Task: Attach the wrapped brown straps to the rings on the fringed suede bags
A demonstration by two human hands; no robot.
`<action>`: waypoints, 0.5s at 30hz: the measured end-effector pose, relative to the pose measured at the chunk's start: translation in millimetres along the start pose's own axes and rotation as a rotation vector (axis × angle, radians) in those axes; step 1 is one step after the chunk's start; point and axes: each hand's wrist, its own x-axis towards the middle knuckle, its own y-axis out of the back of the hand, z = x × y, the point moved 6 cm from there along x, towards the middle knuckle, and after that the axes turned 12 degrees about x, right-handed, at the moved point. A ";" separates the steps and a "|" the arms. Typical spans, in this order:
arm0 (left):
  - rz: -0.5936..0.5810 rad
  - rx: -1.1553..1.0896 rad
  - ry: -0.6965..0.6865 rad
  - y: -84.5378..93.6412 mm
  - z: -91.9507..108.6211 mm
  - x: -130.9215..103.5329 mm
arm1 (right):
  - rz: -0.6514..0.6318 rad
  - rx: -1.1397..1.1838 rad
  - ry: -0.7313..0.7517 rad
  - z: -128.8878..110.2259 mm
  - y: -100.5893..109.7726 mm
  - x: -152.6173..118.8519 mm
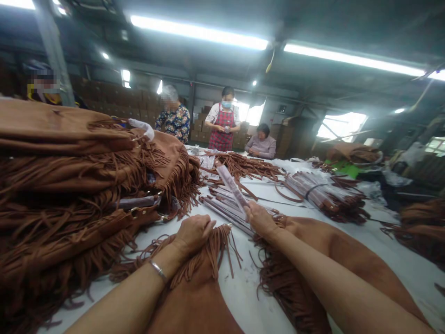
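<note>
My left hand point(195, 234), with a bracelet on its wrist, is closed at the top edge of a brown fringed bag point(198, 304) lying in front of me. Its fingers grip the fringed edge, though the fingertips are hidden. A plastic-wrapped strap point(231, 185) slants up from my right hand point(259, 219), which is shut around its lower end. Beneath that strap, several more wrapped straps point(225, 212) lie on the white table. Under my right forearm is a second brown fringed bag point(333, 250).
A tall pile of fringed bags point(69, 176) fills the left side. Loose brown straps point(243, 166) lie across the table. At the right is a banded bundle of wrapped straps point(321, 192). A person in a checked apron point(221, 130) and other people are beyond the table.
</note>
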 end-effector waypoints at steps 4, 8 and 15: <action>0.032 -0.309 0.118 15.0 -3.0 7.5 | 0.066 0.177 0.054 -8.0 52.4 -41.5; -0.124 -0.744 0.192 33.7 11.1 5.0 | 0.057 0.541 0.150 -1.7 69.6 -117.4; -0.327 -1.555 0.150 60.0 84.1 -32.5 | 0.030 0.505 0.083 49.8 35.6 -232.3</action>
